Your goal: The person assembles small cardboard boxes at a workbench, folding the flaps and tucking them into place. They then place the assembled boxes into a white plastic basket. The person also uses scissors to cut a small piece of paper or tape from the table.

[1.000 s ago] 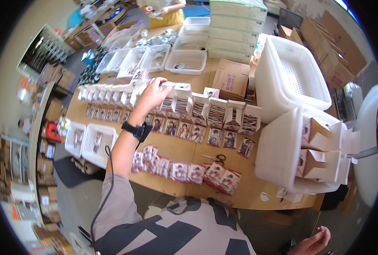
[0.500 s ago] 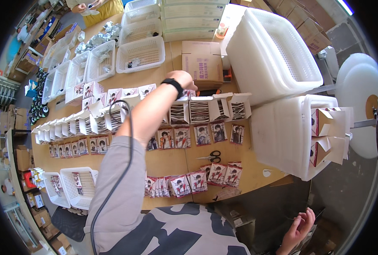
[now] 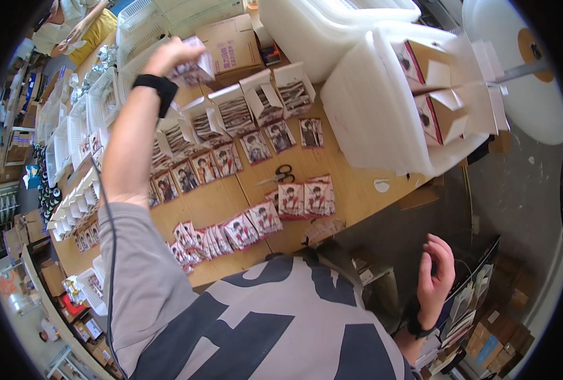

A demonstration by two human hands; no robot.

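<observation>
At the far left, my left hand (image 3: 169,56), with a black band on its wrist, grips a small printed box (image 3: 196,69) in white and pink. Just below that hand runs a row of open white boxes (image 3: 233,115) filled with thin packets. Single picture packets (image 3: 205,167) lie in a line in front of the row. My right hand (image 3: 437,273) hangs off the table's right side, holding nothing, its fingers loosely bent and apart from the thumb. Black-handled scissors (image 3: 284,173) rest nearer me, above overlapping red-edged packets (image 3: 242,230).
Stacked white plastic tubs (image 3: 363,104) stand at the right, one holding open cartons (image 3: 443,69). A closed cardboard box (image 3: 229,47) sits at the back beside white mesh baskets (image 3: 139,25). Another person (image 3: 82,28) is at the far left. A dark cable runs along my left arm.
My left hand has come up from behind the box row with the small printed box. My right hand has turned, its fingers pointing up. The whole view has shifted and tilted.
</observation>
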